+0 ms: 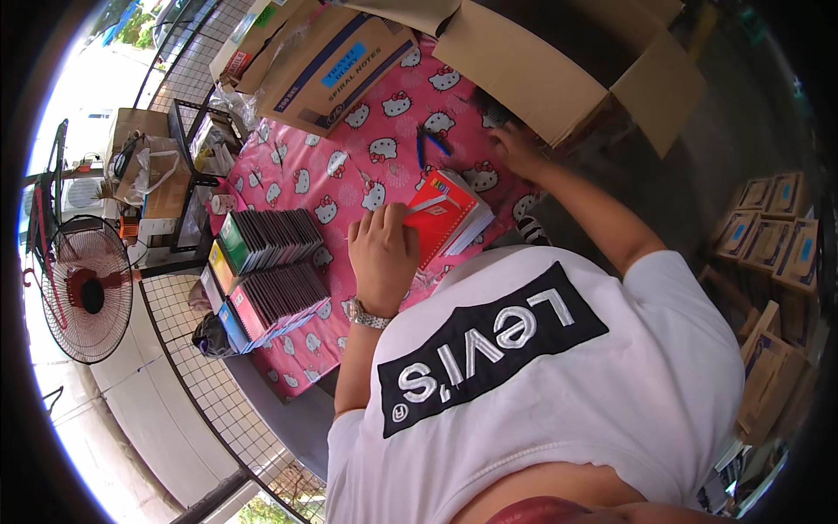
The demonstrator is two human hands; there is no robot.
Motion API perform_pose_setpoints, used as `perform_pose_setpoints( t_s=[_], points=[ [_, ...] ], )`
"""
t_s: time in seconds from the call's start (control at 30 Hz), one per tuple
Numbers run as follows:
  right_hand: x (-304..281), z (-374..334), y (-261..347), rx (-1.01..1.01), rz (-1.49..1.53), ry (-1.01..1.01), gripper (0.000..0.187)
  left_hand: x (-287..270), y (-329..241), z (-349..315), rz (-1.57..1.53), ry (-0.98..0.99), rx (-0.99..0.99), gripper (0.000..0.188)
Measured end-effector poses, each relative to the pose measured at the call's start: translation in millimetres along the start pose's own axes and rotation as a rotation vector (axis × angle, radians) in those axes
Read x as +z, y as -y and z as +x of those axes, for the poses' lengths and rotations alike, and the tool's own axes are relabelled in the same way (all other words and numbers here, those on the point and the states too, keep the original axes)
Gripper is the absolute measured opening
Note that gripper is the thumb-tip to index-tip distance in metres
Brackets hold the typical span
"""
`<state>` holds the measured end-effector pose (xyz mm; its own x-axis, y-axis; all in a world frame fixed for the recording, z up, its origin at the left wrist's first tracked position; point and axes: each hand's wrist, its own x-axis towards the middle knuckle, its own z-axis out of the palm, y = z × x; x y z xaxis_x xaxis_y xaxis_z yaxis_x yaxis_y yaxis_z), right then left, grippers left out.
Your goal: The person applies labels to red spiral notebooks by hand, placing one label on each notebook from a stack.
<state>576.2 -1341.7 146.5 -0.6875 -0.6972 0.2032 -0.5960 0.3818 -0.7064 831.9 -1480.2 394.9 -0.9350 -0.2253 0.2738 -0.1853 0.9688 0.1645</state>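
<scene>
A stack of red-covered spiral notebooks (pixel 443 227) lies on the pink patterned table near my body, with a pale strip (pixel 428 204) across its top cover. My left hand (pixel 384 253), a metal watch at its wrist, is closed on the left edge of the stack; its fingertips are partly hidden. Beyond the notebooks, my right hand (pixel 517 150) hovers by the table's right side below an open carton, its fingers slightly bent and apart, with nothing visible in them. Blue-handled pliers (pixel 433 147) lie left of that hand. A dark object (pixel 491 106) beside its fingertips is unclear.
Rows of notebooks (pixel 275 271) with coloured covers stand at the table's left. A closed cardboard box (pixel 336 74) sits at the far side, and the open carton (pixel 532 74) at far right. A fan (pixel 87 293) stands left; several boxes (pixel 768 231) are stacked right.
</scene>
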Motion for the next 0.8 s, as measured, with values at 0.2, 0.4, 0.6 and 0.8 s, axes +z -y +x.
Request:
perform_pose_setpoints(
  t_s=[0.2,0.4,0.6,0.8],
  points=[
    [-113.2,-38.8,148.8,-0.365,0.562,0.061,0.069,11.7,-20.4,12.2,0.064,-0.094,-0.139,0.016],
    [-111.4,-22.6,165.9,-0.434,0.679,0.472,0.067,28.7,-26.9,12.3,0.1,-0.187,-0.056,0.018],
    [-130.1,8.1,161.6,-0.634,0.584,0.325,0.027,21.2,-34.4,-2.2,0.096,-0.135,-0.048,0.021],
    [-124.0,12.5,167.0,-0.667,0.591,0.234,0.031,24.0,-39.6,6.2,0.089,-0.175,-0.087,0.022]
  ],
)
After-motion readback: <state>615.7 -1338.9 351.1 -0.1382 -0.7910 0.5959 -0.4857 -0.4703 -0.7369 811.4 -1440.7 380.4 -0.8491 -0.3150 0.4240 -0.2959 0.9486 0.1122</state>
